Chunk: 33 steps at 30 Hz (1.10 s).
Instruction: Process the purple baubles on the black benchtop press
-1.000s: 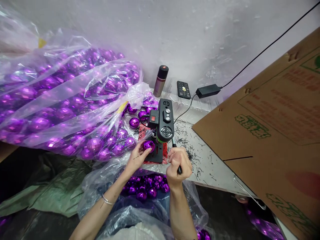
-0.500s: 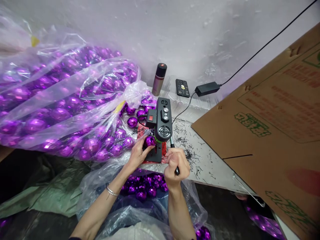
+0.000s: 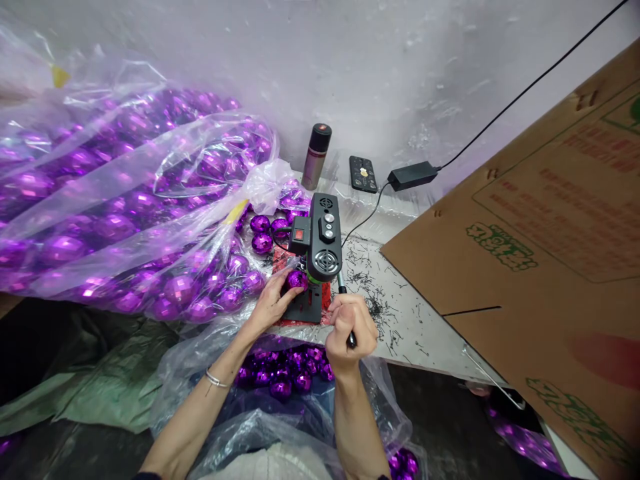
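A black machine [image 3: 325, 237] with round vents and a red switch stands on a red mat [image 3: 327, 300] near the table's front edge. My left hand [image 3: 273, 301] holds a shiny purple ball [image 3: 297, 280] at the machine's lower left, fingers and thumb on either side of it. The fingers of my right hand [image 3: 351, 327] are wrapped round the black grip of a lever [image 3: 342, 283] at the machine's right. Several loose purple balls [image 3: 261, 243] lie left of the machine.
Left is a large clear bag of purple balls [image 3: 180, 289]; more balls [image 3: 280, 387] lie in plastic below. A bottle [image 3: 316, 157], phone [image 3: 363, 174] and power adapter [image 3: 413, 176] are behind. A cardboard box [image 3: 530, 253] stands right. Black bits [image 3: 380, 307] litter the table.
My left hand and the purple ball have shifted slightly left, out from the machine's head. My right hand stays on the lever. The whole view has shifted a little.
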Tool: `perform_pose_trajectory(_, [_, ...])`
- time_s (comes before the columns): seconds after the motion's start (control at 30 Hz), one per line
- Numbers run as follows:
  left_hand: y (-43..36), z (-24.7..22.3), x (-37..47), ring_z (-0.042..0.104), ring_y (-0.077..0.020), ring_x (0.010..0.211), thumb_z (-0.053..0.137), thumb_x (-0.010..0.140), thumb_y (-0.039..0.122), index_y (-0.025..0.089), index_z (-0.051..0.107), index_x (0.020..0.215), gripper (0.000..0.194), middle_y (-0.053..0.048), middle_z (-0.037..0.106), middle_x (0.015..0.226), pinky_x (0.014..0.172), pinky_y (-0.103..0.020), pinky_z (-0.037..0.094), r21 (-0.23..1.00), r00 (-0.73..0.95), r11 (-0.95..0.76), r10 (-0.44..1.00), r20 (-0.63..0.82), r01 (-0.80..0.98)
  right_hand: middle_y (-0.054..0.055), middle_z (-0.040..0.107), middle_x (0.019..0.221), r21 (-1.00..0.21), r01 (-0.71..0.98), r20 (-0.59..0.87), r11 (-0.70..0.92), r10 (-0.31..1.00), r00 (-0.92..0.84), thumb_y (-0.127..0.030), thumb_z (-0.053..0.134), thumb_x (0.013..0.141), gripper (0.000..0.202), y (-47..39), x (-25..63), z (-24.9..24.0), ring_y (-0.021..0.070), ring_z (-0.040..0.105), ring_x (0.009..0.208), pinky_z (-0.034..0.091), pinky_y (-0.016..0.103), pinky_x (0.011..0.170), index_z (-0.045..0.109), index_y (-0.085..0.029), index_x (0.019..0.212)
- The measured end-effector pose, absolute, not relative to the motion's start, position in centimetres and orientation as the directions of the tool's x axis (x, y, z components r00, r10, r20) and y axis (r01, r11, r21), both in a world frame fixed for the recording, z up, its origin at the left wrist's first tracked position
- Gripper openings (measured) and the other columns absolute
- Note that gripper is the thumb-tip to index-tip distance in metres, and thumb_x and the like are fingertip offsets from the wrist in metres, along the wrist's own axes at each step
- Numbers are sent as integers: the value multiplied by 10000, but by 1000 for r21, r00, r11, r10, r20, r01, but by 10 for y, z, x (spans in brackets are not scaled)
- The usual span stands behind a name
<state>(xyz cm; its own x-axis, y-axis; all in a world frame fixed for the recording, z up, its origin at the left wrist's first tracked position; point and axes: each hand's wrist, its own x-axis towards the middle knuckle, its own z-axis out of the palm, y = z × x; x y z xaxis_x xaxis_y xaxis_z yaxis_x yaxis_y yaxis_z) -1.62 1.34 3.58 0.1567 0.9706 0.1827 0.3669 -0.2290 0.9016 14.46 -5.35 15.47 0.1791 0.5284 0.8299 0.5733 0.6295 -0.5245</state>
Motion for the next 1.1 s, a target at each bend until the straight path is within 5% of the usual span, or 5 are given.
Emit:
perform_pose_trajectory(0.43, [5,44,-10,694,-357,1310,706,1009,516,193,654,1404,512,-169,746,1349,1134,-544,561,735,283,-437,899,334,519,-28,553,662,-503,594,838,628,523,157,-60,458,1027,332,-54,145,157,118,589,639,452,266,580,504,-229,746])
perform_pose_trajectory(1.1, [-1,9,2,682,-371,1333,731,981,551,208,625,1475,610,-168,739,1386,1160,-578,541,786,198,-427,904,379,447,-15,591,716,-444,617,869,649,480,120,-161,401,1078,330,-54,147,123,120,590,639,494,267,615,509,-232,775])
